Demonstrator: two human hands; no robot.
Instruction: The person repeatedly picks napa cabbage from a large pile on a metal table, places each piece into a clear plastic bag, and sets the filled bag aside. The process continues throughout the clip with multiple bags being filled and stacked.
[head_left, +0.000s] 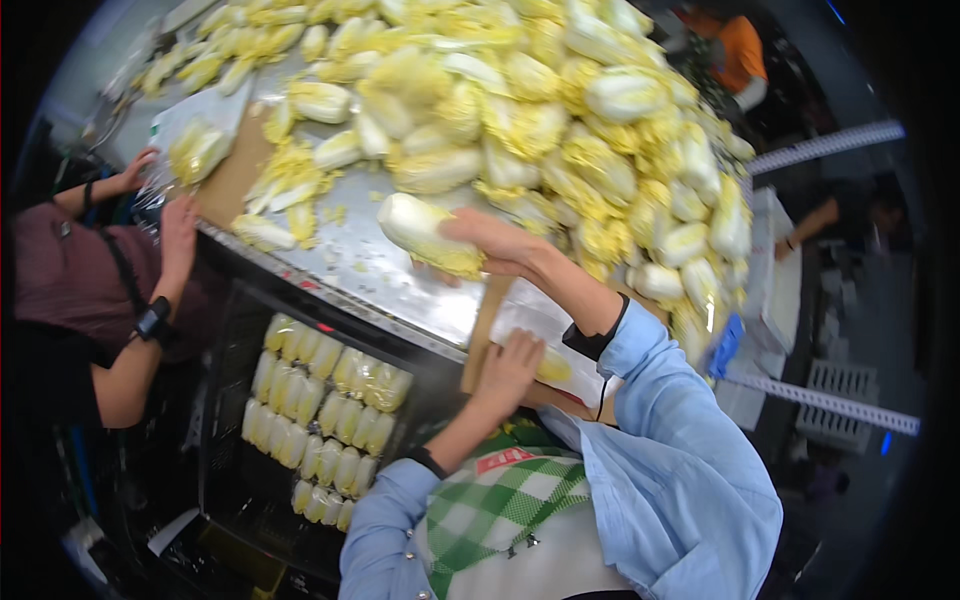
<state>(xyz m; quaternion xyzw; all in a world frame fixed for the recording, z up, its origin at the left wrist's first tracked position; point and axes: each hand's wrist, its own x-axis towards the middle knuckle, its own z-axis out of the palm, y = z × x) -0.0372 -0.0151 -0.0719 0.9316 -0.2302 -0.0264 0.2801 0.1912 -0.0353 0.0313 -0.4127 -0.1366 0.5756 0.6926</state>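
Observation:
A napa cabbage, white at its base and yellow at its leaves, is in my right hand, above the metal table. My left hand lies at the edge of a whitish plastic sheet or bag on brown cardboard. Something yellow, perhaps cabbage, shows at the plastic beside it; whether my left fingers pinch the plastic is unclear. Beyond my hands rises a large heap of napa cabbages.
Bagged cabbages stand in rows in a black crate below the table edge. At left, a co-worker's hands are by a plastic-wrapped cabbage. Other people are across the table, near a white box. Loose leaves lie on the table.

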